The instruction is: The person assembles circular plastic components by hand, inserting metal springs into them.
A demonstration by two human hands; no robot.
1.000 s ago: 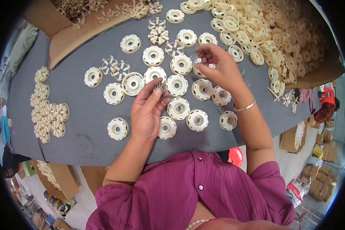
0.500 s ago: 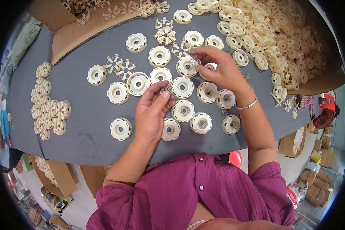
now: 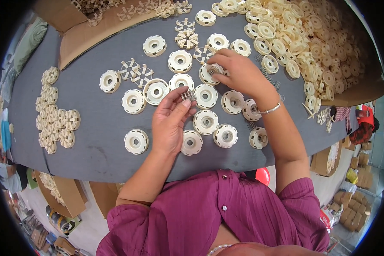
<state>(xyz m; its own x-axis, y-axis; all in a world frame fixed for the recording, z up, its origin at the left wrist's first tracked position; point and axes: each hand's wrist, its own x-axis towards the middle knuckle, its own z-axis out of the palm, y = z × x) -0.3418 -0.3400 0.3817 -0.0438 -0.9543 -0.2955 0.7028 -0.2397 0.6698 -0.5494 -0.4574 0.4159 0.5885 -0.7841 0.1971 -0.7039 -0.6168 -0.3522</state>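
Observation:
My right hand [image 3: 243,74], closed at thumb and fingertips, grips a metal coil spring [image 3: 216,69] at the middle of a cream plastic ring [image 3: 205,78]. Lower down and to the left, my left hand [image 3: 168,123] pinches another coil spring [image 3: 187,94] between thumb and fingers; how many coils it holds is hard to tell. Beside that spring lies a ring with a bare centre hole [image 3: 205,97]. Several rings nearer me have springs standing in them, such as one ring [image 3: 226,136] and another ring [image 3: 233,103].
A large heap of cream rings [image 3: 307,47] fills a cardboard box at the right. Loose springs [image 3: 269,77] lie beside my right wrist. Spoked plastic pieces [image 3: 141,76] sit among the rings. Assembled pieces [image 3: 51,119] cluster at the left; a cardboard box [image 3: 89,36] stands at the back.
My right hand has brought its spring down to the ring's centre, and its fingers have drawn closer round it. My left hand stays nearly in place with its spring.

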